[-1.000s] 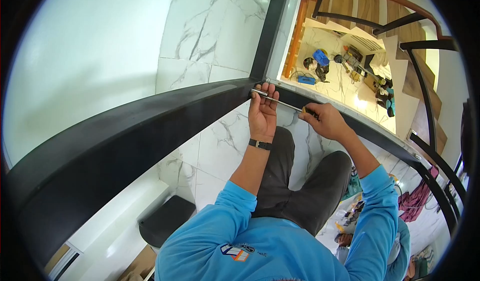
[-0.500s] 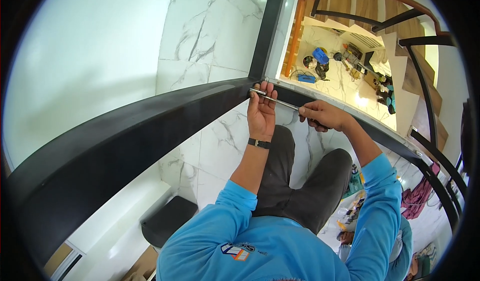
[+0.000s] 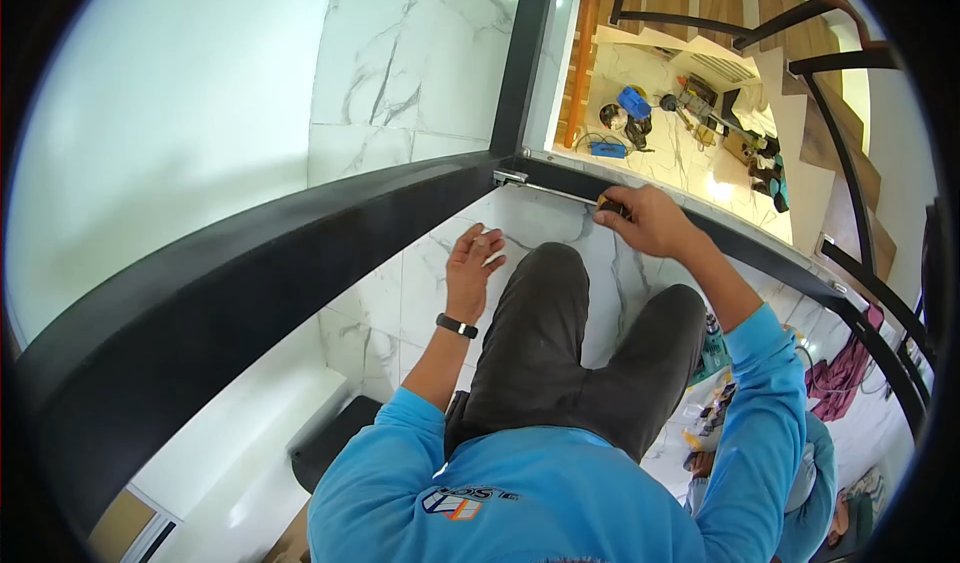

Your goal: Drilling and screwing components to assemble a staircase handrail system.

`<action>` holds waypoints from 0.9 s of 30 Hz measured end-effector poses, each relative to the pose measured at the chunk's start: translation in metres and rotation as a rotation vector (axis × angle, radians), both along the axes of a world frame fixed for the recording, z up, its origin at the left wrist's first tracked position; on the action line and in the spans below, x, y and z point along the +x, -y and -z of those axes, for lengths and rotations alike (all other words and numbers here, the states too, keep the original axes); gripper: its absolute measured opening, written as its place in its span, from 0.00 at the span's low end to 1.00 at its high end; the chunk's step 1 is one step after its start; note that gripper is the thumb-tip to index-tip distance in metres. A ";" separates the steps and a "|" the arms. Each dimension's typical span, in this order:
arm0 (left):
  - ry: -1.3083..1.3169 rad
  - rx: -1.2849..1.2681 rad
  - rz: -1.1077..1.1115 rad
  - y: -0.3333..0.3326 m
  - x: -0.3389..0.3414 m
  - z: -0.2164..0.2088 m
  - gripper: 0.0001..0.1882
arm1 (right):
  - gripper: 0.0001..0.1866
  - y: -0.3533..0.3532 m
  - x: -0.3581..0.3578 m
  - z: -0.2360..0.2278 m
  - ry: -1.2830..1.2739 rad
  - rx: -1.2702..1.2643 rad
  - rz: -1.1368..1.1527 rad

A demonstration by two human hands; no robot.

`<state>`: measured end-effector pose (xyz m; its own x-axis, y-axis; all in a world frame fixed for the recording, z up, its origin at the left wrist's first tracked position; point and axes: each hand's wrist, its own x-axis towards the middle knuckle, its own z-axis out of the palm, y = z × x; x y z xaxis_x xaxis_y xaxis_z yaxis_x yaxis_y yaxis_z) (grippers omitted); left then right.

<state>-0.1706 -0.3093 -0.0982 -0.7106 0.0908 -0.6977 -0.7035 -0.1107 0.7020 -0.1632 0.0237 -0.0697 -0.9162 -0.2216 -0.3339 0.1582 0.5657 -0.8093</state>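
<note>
My right hand [image 3: 648,221] is closed around the handle of a long screwdriver [image 3: 562,195]. The thin shaft runs leftward along the black rail, its far end at a small silver metal fitting [image 3: 510,177]. That fitting sits on the inner face of the wide black beam [image 3: 270,238], near the corner where the beam meets a black post [image 3: 521,73]. Whether the tip is seated in a screw is too small to tell. My left hand [image 3: 474,268] hangs in the air below the fitting, its fingers apart and holding nothing.
Beyond the rail, tools and a blue case [image 3: 636,103] lie on a lower marble floor beside a curved wooden staircase [image 3: 720,8]. A black box-like object [image 3: 335,441] stands at lower left. Another person in a blue sleeve [image 3: 812,483] is at lower right, near a maroon cloth [image 3: 842,378].
My left hand has let go at the fitting and drawn back down and to the left. The silver fitting is now uncovered. My right hand stays on the screwdriver, its grip slightly turned.
</note>
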 end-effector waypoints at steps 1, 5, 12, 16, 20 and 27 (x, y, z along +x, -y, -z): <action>-0.030 0.026 0.004 0.005 0.000 -0.002 0.20 | 0.19 -0.002 -0.002 -0.001 0.079 -0.087 0.017; -0.042 0.078 0.003 -0.003 -0.006 -0.007 0.20 | 0.20 -0.008 -0.012 -0.001 0.172 -0.194 -0.017; -0.263 0.072 0.165 -0.021 -0.009 0.015 0.22 | 0.28 -0.005 -0.013 0.026 0.110 -0.204 -0.087; -0.478 -0.419 0.194 -0.021 -0.044 0.030 0.19 | 0.29 -0.003 -0.006 0.051 0.004 -0.098 -0.127; -0.523 -0.373 0.259 -0.039 -0.055 0.022 0.26 | 0.29 -0.014 -0.004 0.048 0.345 -0.278 -0.066; -0.607 -0.557 0.281 -0.056 -0.055 -0.003 0.23 | 0.29 -0.011 0.002 0.039 0.402 -0.285 -0.023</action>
